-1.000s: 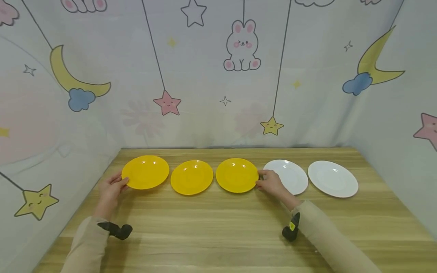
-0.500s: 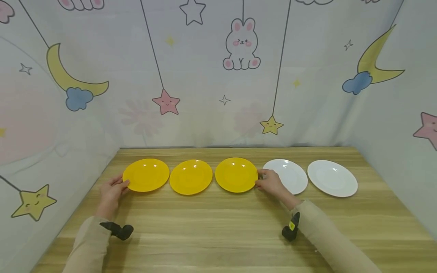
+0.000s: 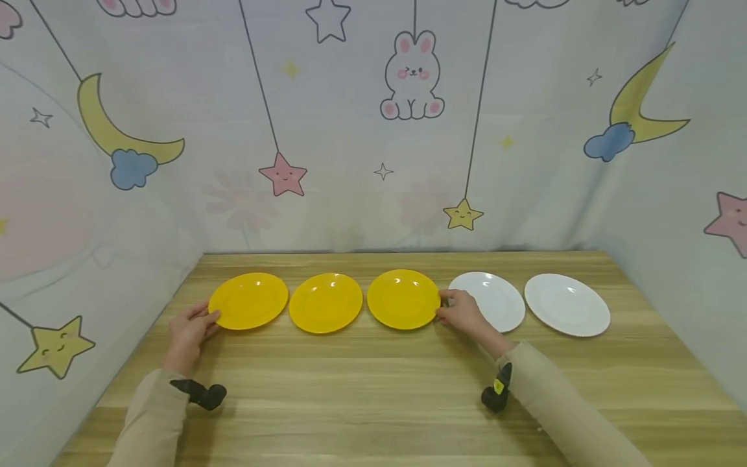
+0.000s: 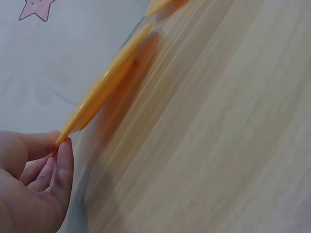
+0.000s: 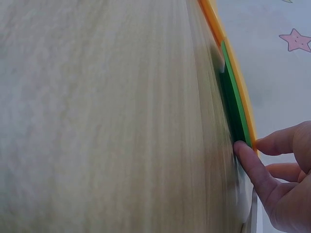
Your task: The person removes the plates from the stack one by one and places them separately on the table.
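Note:
In the head view three yellow plates lie in a row at the back left of the table. My left hand [image 3: 189, 334] pinches the near-left rim of the leftmost yellow plate [image 3: 248, 301]. Seen from the left wrist, that plate [image 4: 104, 82] has its underside and shadow showing above the wood. My right hand [image 3: 465, 311] grips the right rim of the third yellow plate [image 3: 404, 299]. Beneath it a green plate [image 5: 234, 99] shows in the right wrist view, and the fingers pinch the two rims together. Between them lies the middle yellow plate [image 3: 325, 303], untouched.
To the right stand two white plates; the nearer white plate [image 3: 496, 305] is partly covered by my right hand, the other white plate [image 3: 567, 305] lies farther right. A patterned cloth wall [image 3: 350, 130] closes off the back and sides of the wooden table [image 3: 350, 402].
The leftmost yellow plate has come down a little in my left hand, tilting less. My right hand and the other plates keep their places.

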{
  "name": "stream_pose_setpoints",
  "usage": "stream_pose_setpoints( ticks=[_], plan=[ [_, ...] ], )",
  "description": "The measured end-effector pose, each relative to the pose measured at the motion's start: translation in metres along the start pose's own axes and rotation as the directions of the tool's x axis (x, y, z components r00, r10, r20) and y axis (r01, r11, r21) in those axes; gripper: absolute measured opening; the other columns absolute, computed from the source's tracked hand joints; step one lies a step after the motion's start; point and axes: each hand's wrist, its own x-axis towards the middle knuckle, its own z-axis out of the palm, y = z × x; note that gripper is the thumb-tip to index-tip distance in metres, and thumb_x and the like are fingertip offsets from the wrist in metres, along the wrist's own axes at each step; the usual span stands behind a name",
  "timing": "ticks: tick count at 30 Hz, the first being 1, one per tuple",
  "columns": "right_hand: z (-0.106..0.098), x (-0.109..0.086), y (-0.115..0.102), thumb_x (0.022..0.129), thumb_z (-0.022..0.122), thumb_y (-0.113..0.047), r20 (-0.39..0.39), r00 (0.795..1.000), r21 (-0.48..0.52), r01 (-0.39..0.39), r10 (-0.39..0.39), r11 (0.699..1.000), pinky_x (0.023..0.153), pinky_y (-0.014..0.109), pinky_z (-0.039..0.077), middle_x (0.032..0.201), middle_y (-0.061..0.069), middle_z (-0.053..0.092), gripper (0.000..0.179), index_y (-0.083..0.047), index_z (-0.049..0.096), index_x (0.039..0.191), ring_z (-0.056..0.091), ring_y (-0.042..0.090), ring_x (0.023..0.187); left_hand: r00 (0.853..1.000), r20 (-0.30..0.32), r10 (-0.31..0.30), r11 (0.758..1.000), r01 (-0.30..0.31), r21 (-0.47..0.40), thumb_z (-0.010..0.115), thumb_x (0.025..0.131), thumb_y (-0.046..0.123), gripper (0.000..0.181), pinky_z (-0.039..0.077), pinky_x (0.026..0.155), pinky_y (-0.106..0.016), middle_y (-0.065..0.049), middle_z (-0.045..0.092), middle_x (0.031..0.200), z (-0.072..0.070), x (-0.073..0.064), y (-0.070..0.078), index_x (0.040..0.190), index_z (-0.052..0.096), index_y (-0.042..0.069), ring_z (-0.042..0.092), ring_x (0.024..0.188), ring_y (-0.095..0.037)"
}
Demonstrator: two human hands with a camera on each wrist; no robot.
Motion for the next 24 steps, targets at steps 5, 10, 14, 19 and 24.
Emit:
stream_pose_setpoints(
  ticks=[5, 10, 14, 19, 24],
  plan=[
    [-0.0008, -0.0009, -0.0015, 0.082, 0.057, 0.002, 0.007, 1.000, 0.008, -0.017, 0.017, 1.000, 0.059, 0.025, 0.055, 0.086, 0.019, 0.066, 0.048, 0.012, 0.044, 0.127, 0.066, 0.018, 0.065, 1.000, 0.019, 0.003, 1.000, -0.004, 0.029, 0.057, 0.086, 0.001, 0.062, 0.052, 0.062, -0.014, 0.020, 0.054, 0.068, -0.0010, -0.0003, -0.0003, 0.139, 0.026, -0.006, 0.057, 0.062, 0.005],
    [-0.0008, -0.0015, -0.0029, 0.082, 0.057, 0.003, 0.012, 1.000, 0.007, -0.010, 0.010, 1.000, 0.059, 0.025, 0.055, 0.085, 0.019, 0.066, 0.048, 0.012, 0.043, 0.127, 0.066, 0.019, 0.066, 1.000, 0.027, 0.010, 0.998, -0.011, 0.057, 0.058, 0.085, 0.001, 0.062, 0.052, 0.063, -0.015, 0.020, 0.054, 0.069, -0.0017, -0.0003, -0.0010, 0.138, 0.027, -0.007, 0.057, 0.063, 0.006],
    [-0.0009, -0.0014, -0.0031, 0.082, 0.056, 0.003, 0.012, 1.000, 0.003, -0.008, 0.008, 1.000, 0.059, 0.025, 0.055, 0.085, 0.019, 0.066, 0.047, 0.012, 0.044, 0.127, 0.065, 0.018, 0.065, 1.000, 0.024, 0.015, 0.996, -0.017, 0.084, 0.058, 0.085, 0.002, 0.061, 0.052, 0.063, -0.015, 0.019, 0.053, 0.069, -0.0023, 0.0001, -0.0025, 0.137, 0.028, -0.009, 0.056, 0.063, 0.006],
    [-0.0007, -0.0010, -0.0030, 0.083, 0.056, 0.002, 0.011, 1.000, 0.000, -0.017, 0.017, 1.000, 0.059, 0.025, 0.055, 0.086, 0.019, 0.066, 0.047, 0.011, 0.044, 0.127, 0.065, 0.017, 0.066, 1.000, 0.005, 0.029, 0.987, -0.029, 0.155, 0.060, 0.085, 0.004, 0.060, 0.053, 0.062, -0.016, 0.016, 0.053, 0.072, -0.0024, 0.0006, -0.0045, 0.135, 0.031, -0.011, 0.055, 0.062, 0.006],
    [-0.0006, -0.0009, -0.0026, 0.083, 0.056, 0.003, 0.015, 1.000, -0.003, -0.020, 0.020, 1.000, 0.059, 0.025, 0.055, 0.086, 0.019, 0.066, 0.047, 0.012, 0.043, 0.127, 0.065, 0.018, 0.066, 0.998, -0.021, 0.054, 0.967, -0.047, 0.251, 0.061, 0.085, 0.004, 0.056, 0.053, 0.059, -0.017, -0.003, 0.058, 0.089, -0.0008, 0.0006, -0.0066, 0.132, 0.035, -0.012, 0.054, 0.061, 0.005]
  ],
)
